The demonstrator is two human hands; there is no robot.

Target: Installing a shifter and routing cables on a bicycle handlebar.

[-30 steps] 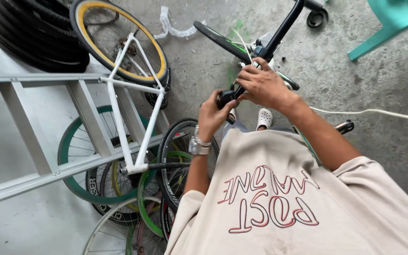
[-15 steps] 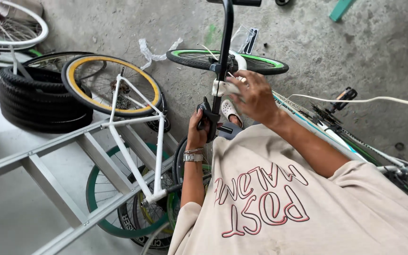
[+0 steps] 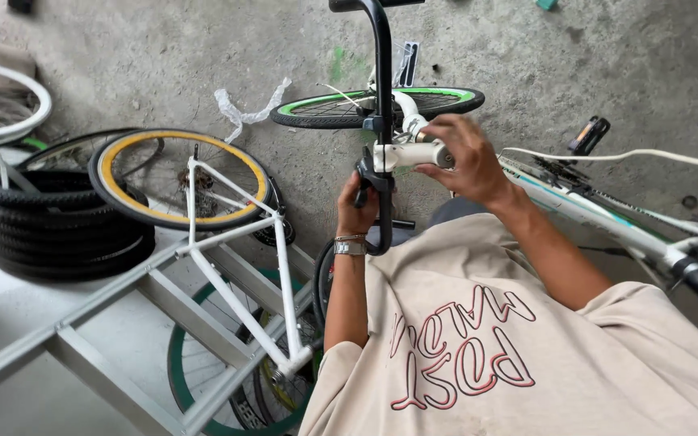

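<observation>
**A:** Status on the bars?

**B:** Handlebar (image 3: 381,121) has swung since a second ago. It lay slanted across the floor then; now it stands nearly straight up from the white stem (image 3: 401,153), top end out at the upper edge of view. I'd judge the stem joint is loose enough to rotate.

**A:** Hands?

**B:** My left hand (image 3: 357,206) is wrapped shut around the lower curve of the handlebar, wrist up, watch (image 3: 350,245) showing. My right hand (image 3: 460,157) is closed over the stem's end, fingers curled across it, forearm coming in from the right.

**A:** Anything in the right hand, a key?

**B:** Can't tell, fingers cover it.

**A:** Where's it all sitting?

**B:** Concrete floor (image 3: 607,64). Green-rimmed front wheel (image 3: 317,109) lies just beyond the stem. White frame with the yellow-rimmed wheel (image 3: 175,178) is off to my left, tyre stack (image 3: 62,230) beyond that.
</observation>
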